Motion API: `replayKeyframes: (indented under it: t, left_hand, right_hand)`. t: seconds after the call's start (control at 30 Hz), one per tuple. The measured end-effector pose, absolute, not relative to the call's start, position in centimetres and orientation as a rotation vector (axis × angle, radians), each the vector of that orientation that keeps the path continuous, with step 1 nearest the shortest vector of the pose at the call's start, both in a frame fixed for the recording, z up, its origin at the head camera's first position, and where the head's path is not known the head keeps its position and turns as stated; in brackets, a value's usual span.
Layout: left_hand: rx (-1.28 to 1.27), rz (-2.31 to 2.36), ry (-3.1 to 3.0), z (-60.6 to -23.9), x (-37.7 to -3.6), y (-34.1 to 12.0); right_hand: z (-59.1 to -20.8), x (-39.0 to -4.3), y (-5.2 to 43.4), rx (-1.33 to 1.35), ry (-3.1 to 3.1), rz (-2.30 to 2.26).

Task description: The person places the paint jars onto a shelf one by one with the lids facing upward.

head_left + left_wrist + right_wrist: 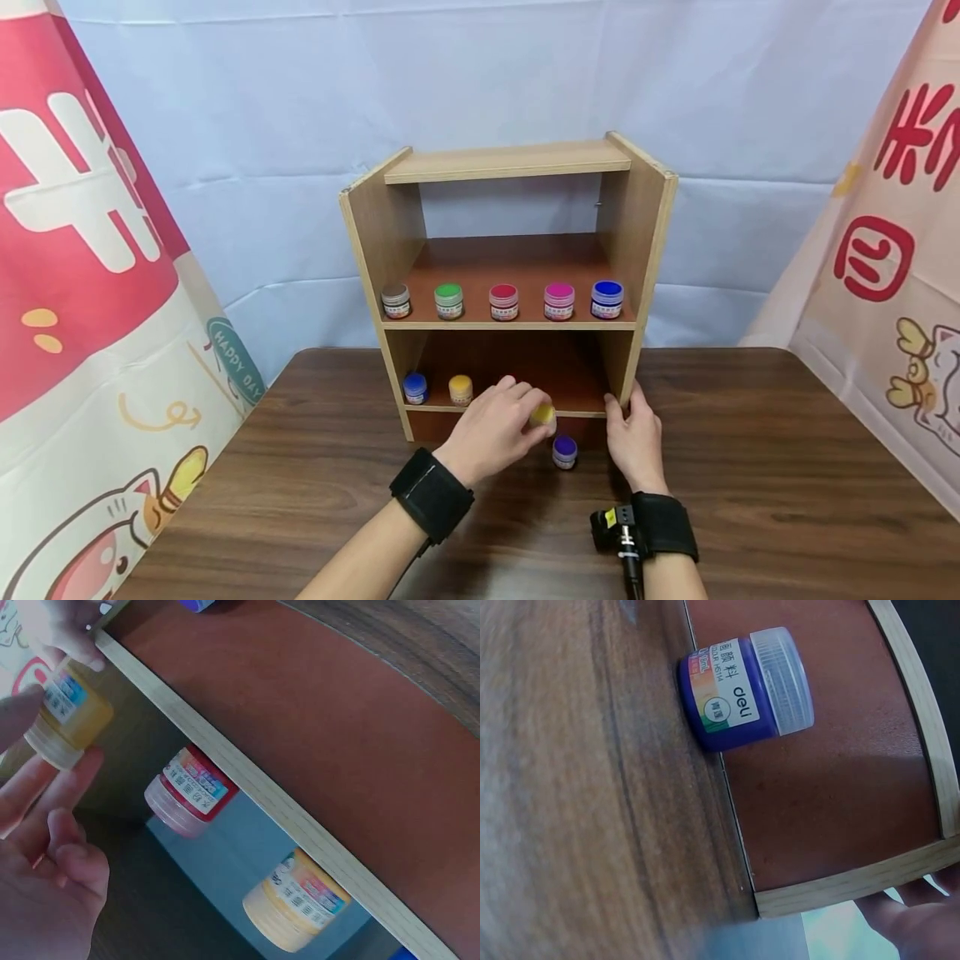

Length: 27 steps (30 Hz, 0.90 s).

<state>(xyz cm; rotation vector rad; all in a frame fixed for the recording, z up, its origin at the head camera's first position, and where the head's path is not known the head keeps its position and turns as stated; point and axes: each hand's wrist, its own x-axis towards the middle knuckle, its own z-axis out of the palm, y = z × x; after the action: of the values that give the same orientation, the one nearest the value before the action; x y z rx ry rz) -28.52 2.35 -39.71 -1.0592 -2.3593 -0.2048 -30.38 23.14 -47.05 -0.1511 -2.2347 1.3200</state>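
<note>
My left hand [498, 425] pinches a small yellow paint jar [75, 712] between thumb and fingers, just in front of the lower shelf [517, 367]. Below it, a purple paint jar [565, 452] stands upright on the table before the base of the wooden shelf unit [652, 250]. My right hand [636, 442] grips the unit's right side panel near the bottom, thumb on one side and fingers on the other. On the lower shelf stand a blue jar [416, 388], another yellow jar [461, 390] and a red jar [191, 791], which my left hand hides in the head view.
Along the middle shelf's front edge stand a dark-bodied jar [396, 301], a green jar [448, 301], a red jar [504, 302], a pink jar [558, 301] and a blue jar [607, 299]. A dark wooden table [300, 467] bears the unit. Printed cloths hang at both sides.
</note>
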Motion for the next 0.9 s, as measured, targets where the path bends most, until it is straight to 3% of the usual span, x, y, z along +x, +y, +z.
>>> replayKeyframes:
  t: [0.9]
  left_hand:
    - [-0.864, -0.120, -2.438, -40.2, -31.0, 5.1]
  right_hand:
    - [-46.9, -30.4, 23.2, -0.139, -2.233, 1.307]
